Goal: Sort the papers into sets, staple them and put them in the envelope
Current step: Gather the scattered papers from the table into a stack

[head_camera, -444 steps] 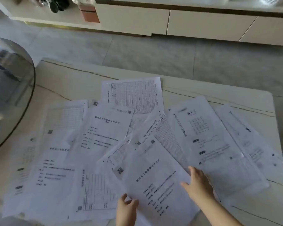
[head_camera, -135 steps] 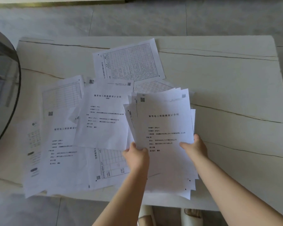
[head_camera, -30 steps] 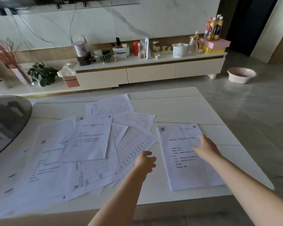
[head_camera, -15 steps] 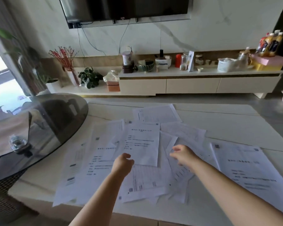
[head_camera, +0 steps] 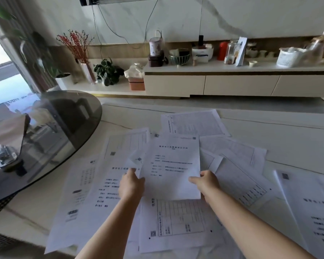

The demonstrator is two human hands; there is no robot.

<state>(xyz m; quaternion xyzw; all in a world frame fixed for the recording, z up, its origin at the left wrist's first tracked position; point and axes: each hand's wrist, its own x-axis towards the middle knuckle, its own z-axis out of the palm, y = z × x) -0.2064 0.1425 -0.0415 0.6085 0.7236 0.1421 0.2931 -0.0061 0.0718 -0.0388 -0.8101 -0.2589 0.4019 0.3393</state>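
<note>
The marble table (head_camera: 281, 135) carried loose papers (head_camera: 181, 219) across its middle, with a gathered set (head_camera: 310, 208) at its right edge. Both hands pinched a cover sheet (head_camera: 173, 167), seemingly lifted: left hand (head_camera: 131, 185) on its left edge, right hand (head_camera: 206, 182) on its right.

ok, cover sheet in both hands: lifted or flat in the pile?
Lifted. Left hand and right hand pinch the cover sheet's lower corners; its near edge overhangs the table sheet.

Matt white paper sheets (head_camera: 171, 165) are seen on a smooth, veined marble-look desk (head_camera: 288, 131), beside a glossy dark glass tabletop (head_camera: 51, 124).
</note>
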